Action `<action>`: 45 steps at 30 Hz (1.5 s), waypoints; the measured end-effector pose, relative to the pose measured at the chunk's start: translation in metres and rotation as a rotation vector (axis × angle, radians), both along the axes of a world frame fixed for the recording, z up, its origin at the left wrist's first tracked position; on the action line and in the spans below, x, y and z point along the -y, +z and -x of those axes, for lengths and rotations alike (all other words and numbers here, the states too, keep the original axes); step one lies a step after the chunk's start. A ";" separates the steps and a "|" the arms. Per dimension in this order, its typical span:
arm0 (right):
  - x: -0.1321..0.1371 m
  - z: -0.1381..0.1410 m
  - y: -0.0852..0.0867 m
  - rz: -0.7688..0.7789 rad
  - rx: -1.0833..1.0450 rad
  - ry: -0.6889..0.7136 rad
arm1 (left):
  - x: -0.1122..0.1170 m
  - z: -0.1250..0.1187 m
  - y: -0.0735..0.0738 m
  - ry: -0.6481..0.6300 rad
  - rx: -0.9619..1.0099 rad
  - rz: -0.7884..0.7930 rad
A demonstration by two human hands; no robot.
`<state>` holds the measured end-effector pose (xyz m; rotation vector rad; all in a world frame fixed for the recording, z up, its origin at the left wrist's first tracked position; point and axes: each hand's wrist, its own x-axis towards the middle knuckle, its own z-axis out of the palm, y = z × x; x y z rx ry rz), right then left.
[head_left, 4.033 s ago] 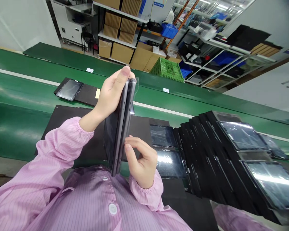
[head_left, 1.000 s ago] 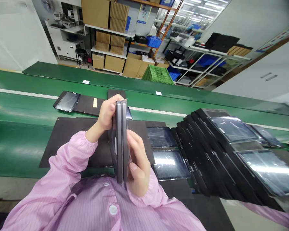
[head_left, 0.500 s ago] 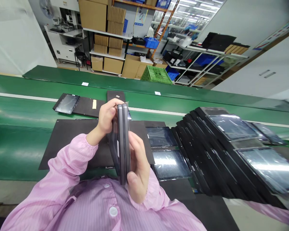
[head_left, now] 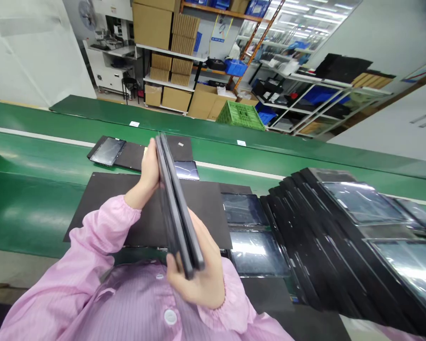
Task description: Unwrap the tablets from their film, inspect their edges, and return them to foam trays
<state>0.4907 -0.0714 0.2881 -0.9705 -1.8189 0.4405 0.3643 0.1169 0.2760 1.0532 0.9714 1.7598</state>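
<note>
I hold two dark grey tablets (head_left: 177, 208) pressed together on edge in front of my chest, tilted so the far end leans left. My left hand (head_left: 149, 166) grips their far end with fingers closed behind them. My right hand (head_left: 202, 274) cups the near end from below and the right, fingers wrapped around the edges. Under them lies a black mat (head_left: 128, 208) on the green conveyor belt (head_left: 28, 189).
To the right a row of black trays with tablets in plastic film (head_left: 355, 222) leans in a stack. Two more tablets (head_left: 248, 227) lie flat beside the mat. Farther on the belt lie another black tray with a tablet (head_left: 108, 150) and a loose tablet (head_left: 186, 169). Shelves with cardboard boxes (head_left: 170, 61) stand behind.
The paired tablets have tilted, far end swinging left and up. My right hand slid down to cup the near end from below; my left hand stays on the far end.
</note>
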 end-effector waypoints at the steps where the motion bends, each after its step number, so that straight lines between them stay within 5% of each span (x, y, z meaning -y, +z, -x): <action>1: -0.003 0.001 -0.007 -0.011 0.005 -0.034 | -0.002 0.003 0.012 0.061 0.016 -0.023; 6: -0.020 0.009 -0.043 0.010 -0.016 -0.039 | -0.007 0.009 0.043 0.076 -0.052 -0.208; 24: -0.033 0.004 -0.044 0.222 -0.272 0.131 | -0.021 -0.001 0.019 -0.075 -0.125 -0.341; 45: -0.037 -0.003 -0.039 0.370 -0.490 0.121 | -0.018 -0.004 0.023 -0.060 -0.167 -0.375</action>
